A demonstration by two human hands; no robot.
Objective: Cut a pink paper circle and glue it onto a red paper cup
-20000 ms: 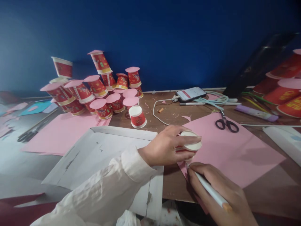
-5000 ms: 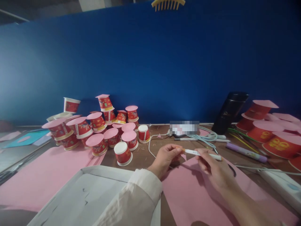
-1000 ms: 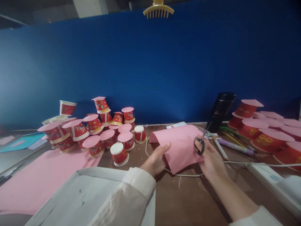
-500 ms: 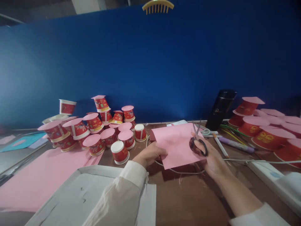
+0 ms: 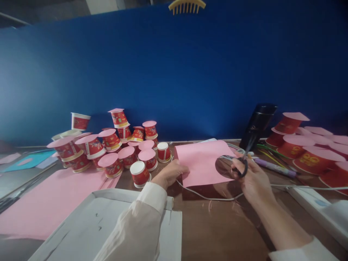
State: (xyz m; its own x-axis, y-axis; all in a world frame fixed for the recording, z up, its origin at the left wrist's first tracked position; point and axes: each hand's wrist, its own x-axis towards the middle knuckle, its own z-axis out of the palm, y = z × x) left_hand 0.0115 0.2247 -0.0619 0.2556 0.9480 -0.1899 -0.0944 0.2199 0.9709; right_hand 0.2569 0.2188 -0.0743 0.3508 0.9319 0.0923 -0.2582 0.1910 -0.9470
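Observation:
My left hand [image 5: 171, 174] is closed on the lower left edge of a sheet of pink paper [image 5: 202, 163], holding it tilted above the brown table. A rounded gap shows in the sheet's right side, with the table visible through it. Fingers of my right hand [image 5: 254, 179] wrap round the dark handles of a pair of scissors [image 5: 241, 166], just right of that gap. The blades point up and away and are blurred. Left of the paper, a red paper cup [image 5: 164, 153] and another red cup [image 5: 140, 175] stand upside down with white bases up.
Stacked red cups with pink paper discs [image 5: 110, 161] fill the left; more capped cups [image 5: 307, 159] stand right. A black bottle [image 5: 257, 125], purple marker [image 5: 274, 167], white cable [image 5: 209, 198] and power strip [image 5: 312, 203] lie around. Pink sheets [image 5: 54, 203] and a white box lid [image 5: 81, 224] are nearer left.
My right hand and the scissors have moved right, away from the paper's middle. The blades have swung rightward, and the rounded gap in the sheet shows more plainly. The paper has tilted slightly.

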